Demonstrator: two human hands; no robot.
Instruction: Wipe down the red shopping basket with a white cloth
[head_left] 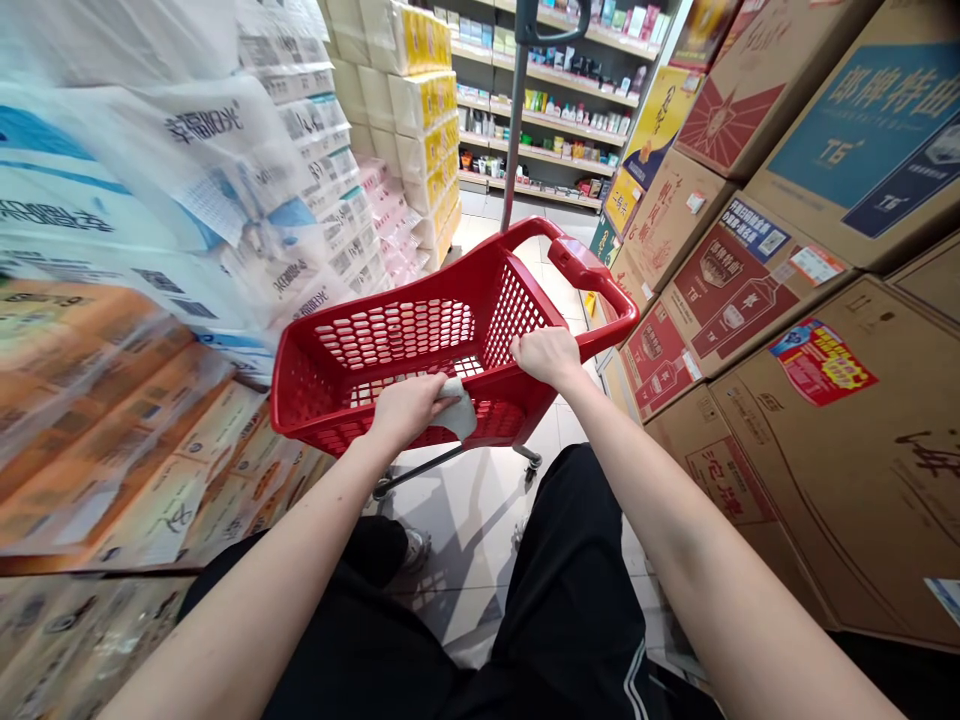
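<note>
A red plastic shopping cart [300,348] with mesh walls stands crosswise in front of me, its handle end toward the right. My right hand [546,354] is closed round the near top rim, close to the handle [596,275]. Farther left along that same rim, my left hand [407,408] presses a light grey cloth [460,414] against the edge, its fingers closed on it. The cloth hangs partly over the outer side. Fingertips of both hands are partly hidden. Below the basket, a metal frame and wheels [529,464] rest on the floor.
Wrapped paper packs [202,150] are stacked high on the left, above orange packs [112,400]. Cardboard cartons [795,450] form a wall close on the right. A dark metal pole [516,130] rises behind the cart, before shelves [555,100] of small goods. Pale tiles [465,560] cover the floor.
</note>
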